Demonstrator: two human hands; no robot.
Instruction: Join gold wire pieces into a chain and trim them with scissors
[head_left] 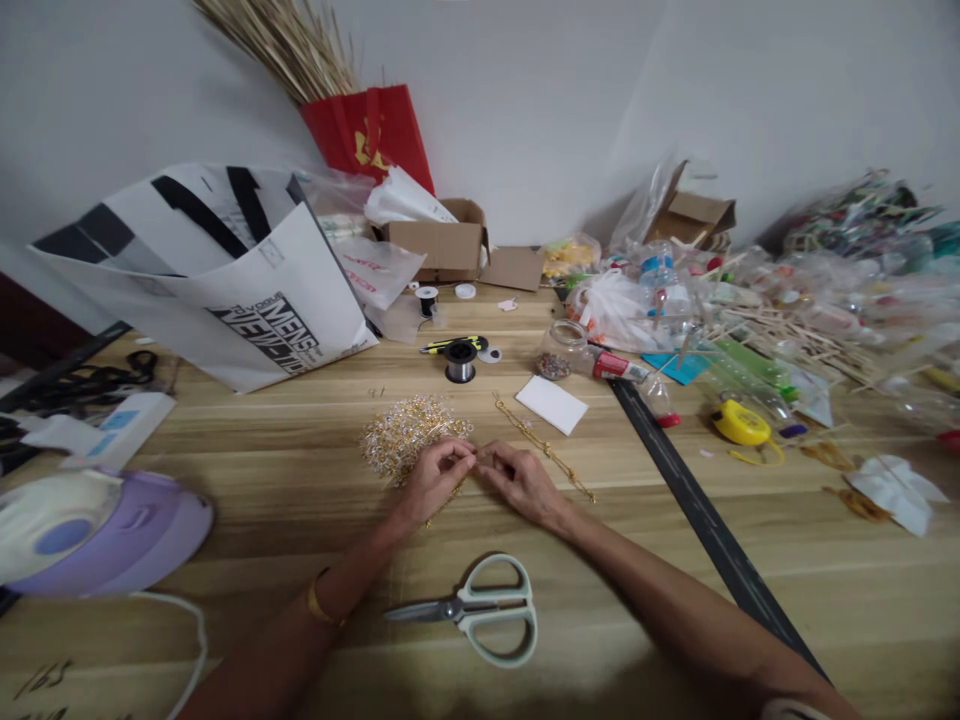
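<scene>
Head view shows both of our hands meeting at the middle of the wooden table (300,480). Our left hand (433,478) has its fingertips pinched together on a small gold piece, and our right hand (521,482) pinches the same spot from the other side, so the two sets of fingertips nearly touch; the piece itself is too small for us to make out. Just behind the left hand lies a pile of gold wire findings (409,432), touching its knuckles. A gold chain (541,443) runs diagonally past the right hand, away toward a white card (551,404). Near us, between our forearms, lie white-handled scissors (480,605), blades shut and pointing left. A wire spool (460,360) stands beyond the pile, with a glass jar of beads (559,351) to its right. A black ruler (705,515) slants along the right side, and a yellow tape measure (740,423) sits beyond it. On the left stand a printed shopping bag (247,290) and a purple iron (112,530).
</scene>
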